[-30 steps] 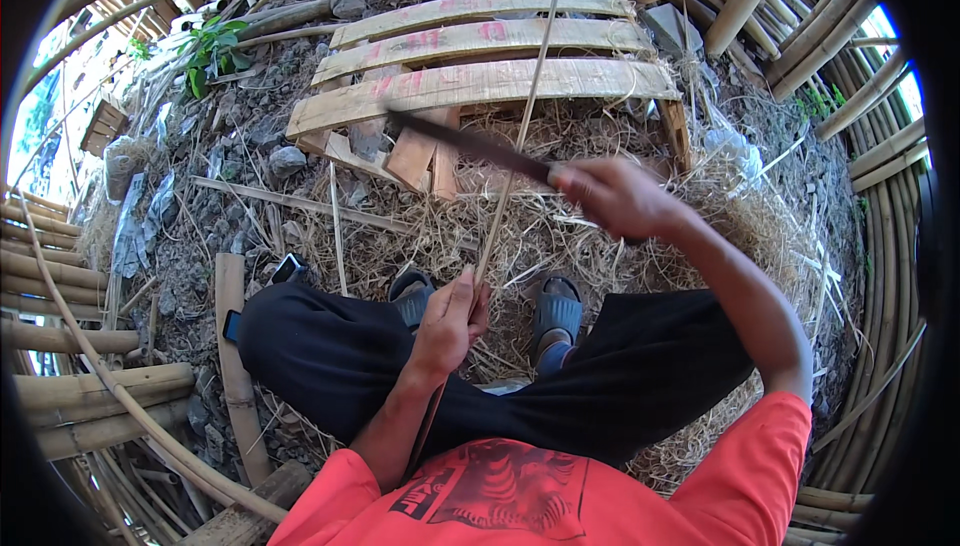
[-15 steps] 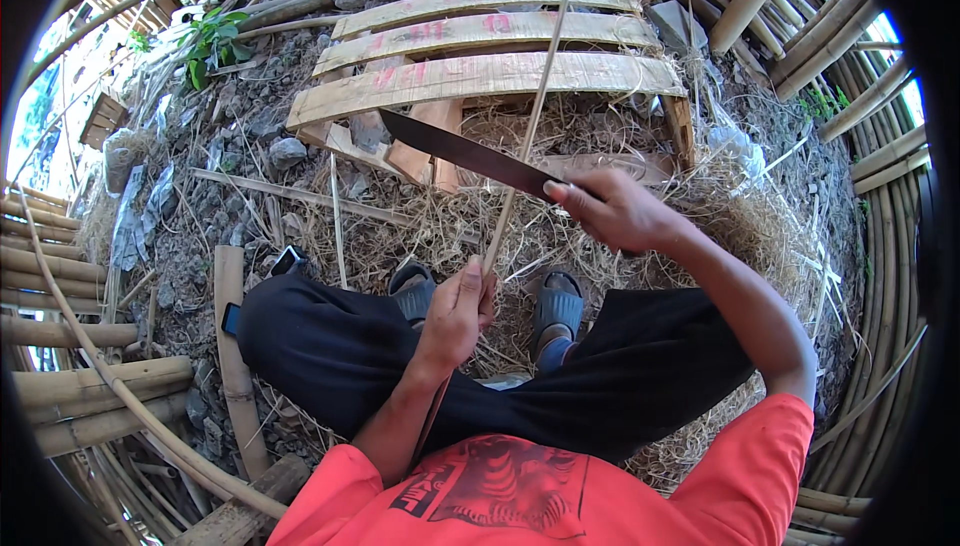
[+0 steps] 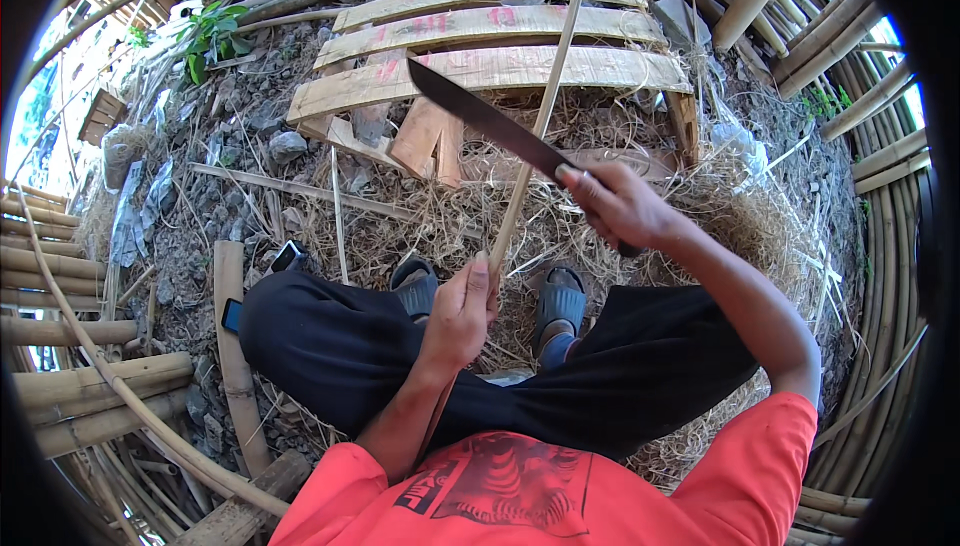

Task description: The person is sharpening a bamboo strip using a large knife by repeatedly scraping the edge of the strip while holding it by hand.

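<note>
my left grip (image 3: 461, 314) closed round strip (image 3: 519, 186) | strip runs up and slightly right from it, far end over slats (image 3: 350, 98) in view | my right grip (image 3: 622, 208) closed round knife (image 3: 488, 123), right of strip | knife slants up-left across strip, touching unclear

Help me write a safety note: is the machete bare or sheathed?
Bare: the machete shows dark and uncovered right to its tip, with the right hand gripping its handle.

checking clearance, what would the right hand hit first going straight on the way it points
Probably the stick, just left of the right hand in the picture; depth is unclear, so the hand could pass over it.
</note>
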`<state>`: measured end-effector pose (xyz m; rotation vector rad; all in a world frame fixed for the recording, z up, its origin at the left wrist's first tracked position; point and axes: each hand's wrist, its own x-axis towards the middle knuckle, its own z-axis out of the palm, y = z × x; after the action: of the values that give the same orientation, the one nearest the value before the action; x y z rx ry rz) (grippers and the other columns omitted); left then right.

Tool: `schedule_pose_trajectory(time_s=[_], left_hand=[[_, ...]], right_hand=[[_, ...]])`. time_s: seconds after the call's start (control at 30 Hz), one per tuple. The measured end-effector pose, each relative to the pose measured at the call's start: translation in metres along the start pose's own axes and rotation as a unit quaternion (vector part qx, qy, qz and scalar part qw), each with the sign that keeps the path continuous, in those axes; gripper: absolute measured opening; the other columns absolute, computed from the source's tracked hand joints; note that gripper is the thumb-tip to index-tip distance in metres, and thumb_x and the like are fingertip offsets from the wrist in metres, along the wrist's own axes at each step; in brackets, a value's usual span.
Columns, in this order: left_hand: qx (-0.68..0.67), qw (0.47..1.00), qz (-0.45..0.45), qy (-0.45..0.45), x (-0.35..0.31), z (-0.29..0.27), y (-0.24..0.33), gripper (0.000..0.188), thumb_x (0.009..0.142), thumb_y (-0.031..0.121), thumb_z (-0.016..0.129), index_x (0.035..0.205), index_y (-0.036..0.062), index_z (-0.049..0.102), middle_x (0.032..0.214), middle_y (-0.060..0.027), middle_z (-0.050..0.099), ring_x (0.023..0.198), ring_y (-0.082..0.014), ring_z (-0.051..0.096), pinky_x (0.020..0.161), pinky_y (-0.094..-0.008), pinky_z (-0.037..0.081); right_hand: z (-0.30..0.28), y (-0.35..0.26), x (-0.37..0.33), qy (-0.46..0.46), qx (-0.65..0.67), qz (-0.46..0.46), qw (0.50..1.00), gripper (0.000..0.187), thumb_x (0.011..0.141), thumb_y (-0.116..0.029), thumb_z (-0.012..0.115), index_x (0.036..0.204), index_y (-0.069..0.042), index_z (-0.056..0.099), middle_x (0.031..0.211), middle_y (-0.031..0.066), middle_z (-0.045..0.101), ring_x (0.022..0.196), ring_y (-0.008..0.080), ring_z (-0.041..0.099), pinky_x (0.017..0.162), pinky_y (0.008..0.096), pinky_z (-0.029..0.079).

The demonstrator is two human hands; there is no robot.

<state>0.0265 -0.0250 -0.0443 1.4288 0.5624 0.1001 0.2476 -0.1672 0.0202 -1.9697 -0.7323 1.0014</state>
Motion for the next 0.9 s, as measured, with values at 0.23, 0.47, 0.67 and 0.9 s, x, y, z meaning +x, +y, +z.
schedule_pose_trajectory(time_s=[0.23, 0.47, 0.67, 0.9], left_hand=[[-0.008, 1.0, 0.019, -0.013, -0.003, 0.001, 0.004, 0.044, 0.111, 0.037, 0.033, 0.088, 0.0056, 0.054, 0.06, 0.0045, 0.04, 0.049, -0.0043, 0.034, 0.046, -0.0225, 0.027], [-0.023, 1.0, 0.001, -0.018, 0.001, -0.003, 0.008, 0.046, 0.11, 0.039, 0.036, 0.084, 0.0042, 0.051, 0.063, 0.0021, 0.043, 0.054, -0.0072, 0.039, 0.049, -0.0255, 0.034], [-0.031, 0.999, -0.002, -0.012, 0.001, 0.002, 0.009, 0.044, 0.111, 0.037, 0.033, 0.087, 0.0055, 0.053, 0.06, 0.0039, 0.039, 0.049, -0.0045, 0.034, 0.046, -0.0223, 0.026], [-0.004, 1.0, 0.016, -0.004, 0.003, 0.004, 0.006, 0.043, 0.111, 0.037, 0.034, 0.087, 0.0058, 0.053, 0.06, 0.0041, 0.04, 0.049, -0.0046, 0.034, 0.046, -0.0228, 0.027]], right_hand=[[-0.023, -0.008, 0.001, 0.001, 0.043, -0.02, 0.999, 0.052, 0.105, -0.049, 0.047, 0.082, -0.004, 0.057, 0.061, -0.0028, 0.05, 0.052, 0.0066, 0.05, 0.045, 0.029, 0.042], [-0.007, -0.01, 0.002, 0.008, -0.025, -0.072, 0.997, 0.047, 0.106, -0.044, 0.047, 0.084, -0.004, 0.057, 0.059, -0.0043, 0.047, 0.053, 0.0059, 0.05, 0.045, 0.0292, 0.041], [-0.002, -0.002, 0.0, -0.034, 0.019, -0.034, 0.999, 0.051, 0.106, -0.048, 0.045, 0.08, -0.005, 0.055, 0.059, -0.0039, 0.047, 0.051, 0.007, 0.049, 0.045, 0.0288, 0.04], [0.009, -0.007, -0.005, -0.065, -0.071, -0.053, 0.994, 0.054, 0.104, -0.05, 0.048, 0.083, -0.001, 0.061, 0.061, -0.0004, 0.051, 0.061, 0.0102, 0.05, 0.054, 0.0336, 0.041]])
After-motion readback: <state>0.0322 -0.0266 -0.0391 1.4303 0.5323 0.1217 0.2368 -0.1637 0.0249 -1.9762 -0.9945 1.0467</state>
